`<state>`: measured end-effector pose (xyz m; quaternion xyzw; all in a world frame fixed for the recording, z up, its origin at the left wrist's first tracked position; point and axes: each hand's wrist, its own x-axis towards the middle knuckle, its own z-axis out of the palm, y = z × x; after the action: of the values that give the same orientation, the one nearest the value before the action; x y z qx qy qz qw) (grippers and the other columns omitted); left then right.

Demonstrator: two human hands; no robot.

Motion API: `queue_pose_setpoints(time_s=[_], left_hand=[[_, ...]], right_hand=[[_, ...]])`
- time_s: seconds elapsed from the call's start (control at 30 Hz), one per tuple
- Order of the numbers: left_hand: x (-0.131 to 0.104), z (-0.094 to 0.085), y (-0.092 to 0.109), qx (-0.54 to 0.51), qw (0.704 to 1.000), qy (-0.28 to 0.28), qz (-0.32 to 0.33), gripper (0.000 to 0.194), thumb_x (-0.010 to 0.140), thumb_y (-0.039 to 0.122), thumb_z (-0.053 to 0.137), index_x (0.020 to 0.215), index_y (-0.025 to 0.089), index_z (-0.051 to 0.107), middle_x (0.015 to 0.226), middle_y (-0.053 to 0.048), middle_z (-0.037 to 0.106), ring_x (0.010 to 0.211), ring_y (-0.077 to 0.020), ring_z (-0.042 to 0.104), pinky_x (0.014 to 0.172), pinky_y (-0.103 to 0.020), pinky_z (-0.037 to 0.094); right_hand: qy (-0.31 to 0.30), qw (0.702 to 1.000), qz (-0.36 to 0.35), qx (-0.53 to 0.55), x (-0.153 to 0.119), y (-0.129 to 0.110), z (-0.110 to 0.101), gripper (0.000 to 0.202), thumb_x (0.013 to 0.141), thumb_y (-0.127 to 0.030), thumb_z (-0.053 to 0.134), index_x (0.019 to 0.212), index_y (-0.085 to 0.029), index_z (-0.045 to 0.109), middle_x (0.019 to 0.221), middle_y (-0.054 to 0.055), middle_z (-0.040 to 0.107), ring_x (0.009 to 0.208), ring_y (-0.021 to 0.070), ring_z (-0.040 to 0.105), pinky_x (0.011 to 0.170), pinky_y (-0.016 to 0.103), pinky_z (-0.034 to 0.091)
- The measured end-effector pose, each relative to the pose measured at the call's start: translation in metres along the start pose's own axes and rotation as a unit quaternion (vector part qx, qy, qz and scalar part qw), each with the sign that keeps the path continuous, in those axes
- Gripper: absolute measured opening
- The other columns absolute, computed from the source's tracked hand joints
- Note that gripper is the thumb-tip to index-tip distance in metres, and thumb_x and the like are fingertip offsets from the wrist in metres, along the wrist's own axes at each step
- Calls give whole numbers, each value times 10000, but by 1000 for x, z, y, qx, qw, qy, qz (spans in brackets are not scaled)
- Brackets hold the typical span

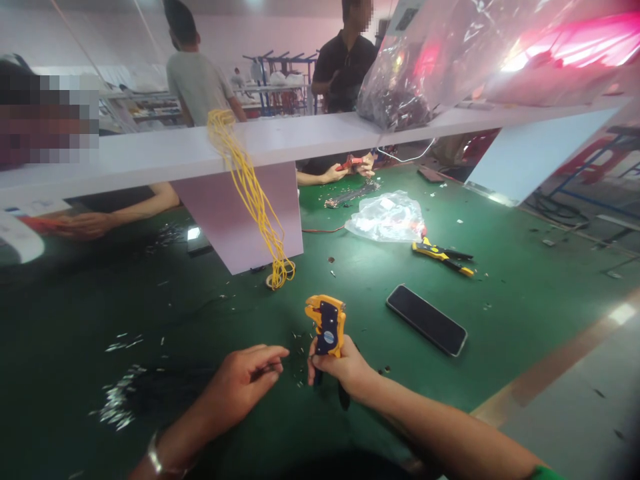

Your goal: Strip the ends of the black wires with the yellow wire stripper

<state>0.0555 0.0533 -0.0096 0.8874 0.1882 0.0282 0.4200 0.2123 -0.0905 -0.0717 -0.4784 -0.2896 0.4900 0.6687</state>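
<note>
My right hand (345, 370) is wrapped round the handles of a yellow and dark-blue wire stripper (327, 327), its head pointing up and away from me. To the left, my left hand (245, 380) hovers above the table with index finger and thumb apart; nothing shows between them. Tiny dark and shiny scraps (300, 347) lie between the two hands. A pile of dark wires with shiny metal ends (119, 400) is spread out left of my left hand.
A phone (427, 320) and yellow-black pliers (443, 257) lie right on the green table (530, 293). Behind are a clear plastic bag (385, 217) and yellow wires (250, 193) hanging from a white shelf (320, 137). Across the table, a co-worker's hands (350, 167) hold a red tool.
</note>
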Motion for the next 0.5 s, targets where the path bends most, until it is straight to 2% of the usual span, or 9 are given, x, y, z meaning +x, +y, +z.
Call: queue_pose_setpoints(time_s=[0.07, 0.17, 0.23, 0.5], left_hand=[[-1, 5, 5, -14, 1000, -3, 15, 284, 834, 290, 532, 1001, 184, 736, 826, -53, 722, 712, -151, 648, 671, -230, 512], [-1, 10, 8, 9, 999, 23, 38, 266, 858, 283, 504, 849, 191, 754, 689, -33, 689, 611, -130, 602, 597, -212, 468], [-1, 11, 9, 18, 999, 18, 47, 248, 846, 262, 514, 812, 195, 751, 681, -29, 693, 609, -129, 601, 592, -209, 457], [0, 6, 7, 7, 1000, 0, -3, 217, 804, 262, 532, 760, 172, 724, 647, -21, 674, 587, -136, 591, 566, -210, 451]], right_hand=[[-10, 1000, 8, -6, -1, 1, 2, 53, 671, -215, 622, 700, -183, 591, 495, -22, 629, 488, 153, 571, 564, 288, 438], [-23, 1000, 12, -13, -2, 2, 3, 64, 681, -230, 631, 691, -186, 587, 494, -19, 627, 500, 156, 566, 577, 290, 435], [-31, 999, 7, -16, -2, 3, 3, 76, 685, -240, 638, 678, -187, 584, 499, -15, 628, 510, 158, 567, 584, 292, 436], [-14, 1000, 8, 1, 1, 7, -2, 72, 666, -224, 647, 704, -183, 601, 512, -22, 637, 488, 155, 585, 563, 287, 434]])
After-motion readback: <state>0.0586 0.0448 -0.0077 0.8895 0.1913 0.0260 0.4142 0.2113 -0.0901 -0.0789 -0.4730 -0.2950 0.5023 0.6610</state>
